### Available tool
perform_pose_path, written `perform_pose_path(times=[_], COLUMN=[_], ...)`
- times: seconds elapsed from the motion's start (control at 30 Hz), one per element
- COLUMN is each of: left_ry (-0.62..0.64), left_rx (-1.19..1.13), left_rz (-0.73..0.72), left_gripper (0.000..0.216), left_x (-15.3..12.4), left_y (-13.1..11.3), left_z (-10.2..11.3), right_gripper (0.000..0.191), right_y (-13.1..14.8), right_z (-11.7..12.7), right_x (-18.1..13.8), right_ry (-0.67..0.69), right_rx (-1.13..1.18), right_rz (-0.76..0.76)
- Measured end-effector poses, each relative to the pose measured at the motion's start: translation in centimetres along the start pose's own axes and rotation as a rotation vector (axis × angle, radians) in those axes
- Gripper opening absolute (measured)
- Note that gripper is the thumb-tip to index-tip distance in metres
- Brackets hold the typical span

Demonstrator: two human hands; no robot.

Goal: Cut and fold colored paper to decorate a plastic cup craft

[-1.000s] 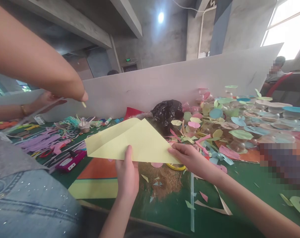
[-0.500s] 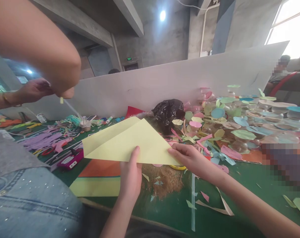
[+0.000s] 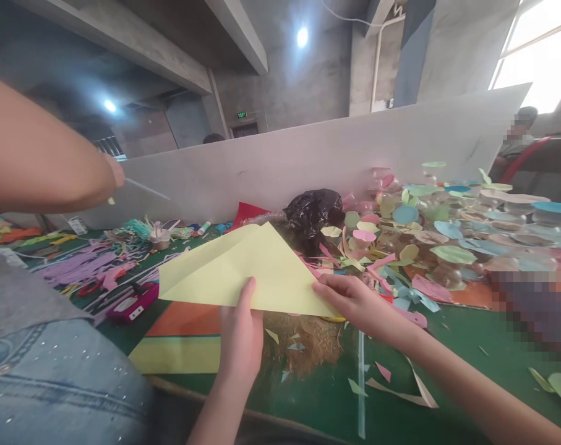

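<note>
A folded sheet of pale yellow paper (image 3: 271, 272) is held up in front of me, its peak pointing away. My left hand (image 3: 243, 334) grips its near edge from below, thumb on top and fingers hidden underneath. At the right corner, my right hand (image 3: 349, 293) pinches the paper between thumb and fingers. Below and to the left lie flat orange paper (image 3: 187, 318) and yellow-green paper (image 3: 182, 355). Brown shavings (image 3: 308, 346) with small paper scraps lie beneath the held sheet.
Paper-topped clear plastic cups (image 3: 451, 253) crowd the right side. A black plastic bag (image 3: 312, 210) sits behind. Purple strips (image 3: 76, 266) and a magenta box (image 3: 134, 304) lie left. A co-worker's arm (image 3: 43, 154) reaches in from the left. A white panel (image 3: 261, 167) stands behind the table.
The co-worker's arm has lowered and shifted left, holding a thin pale strip. My hands keep the same grip on the yellow paper, which sits slightly lower in view.
</note>
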State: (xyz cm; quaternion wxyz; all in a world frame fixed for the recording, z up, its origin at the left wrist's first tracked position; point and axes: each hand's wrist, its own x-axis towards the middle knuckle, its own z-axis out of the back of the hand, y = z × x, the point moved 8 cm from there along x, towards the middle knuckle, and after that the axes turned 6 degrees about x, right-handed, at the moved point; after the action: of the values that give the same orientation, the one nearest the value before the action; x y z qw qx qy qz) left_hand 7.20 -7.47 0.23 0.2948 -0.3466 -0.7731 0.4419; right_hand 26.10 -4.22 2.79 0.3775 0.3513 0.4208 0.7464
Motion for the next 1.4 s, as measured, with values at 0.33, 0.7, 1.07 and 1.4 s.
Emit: perform_pose_path(times=[0.33,0.7,1.07,1.4], left_ry=[-0.051,-0.056,-0.069,-0.117], left_rx=[0.014,0.028,-0.047,-0.144], left_rz=[0.012,0.005,-0.01,0.06], left_gripper=[0.04,0.038,0.038,0.045], left_x=[-0.2,-0.4,0.3,0.4], left_y=[0.0,-0.5,-1.6,-1.4], left_z=[0.3,0.1,0.3,0.6], right_gripper=[0.042,0.043,0.042,0.041], right_y=[-0.4,0.0,0.0,0.2], right_z=[-0.2,-0.2,-0.3,-0.4], right_x=[-0.1,-0.2,-0.2,-0.2], right_ry=[0.014,0.027,0.031,0.042], right_rx=[0.016,0.012,0.024,-0.023], right_rz=[0.003,0.008,-0.002,-0.032])
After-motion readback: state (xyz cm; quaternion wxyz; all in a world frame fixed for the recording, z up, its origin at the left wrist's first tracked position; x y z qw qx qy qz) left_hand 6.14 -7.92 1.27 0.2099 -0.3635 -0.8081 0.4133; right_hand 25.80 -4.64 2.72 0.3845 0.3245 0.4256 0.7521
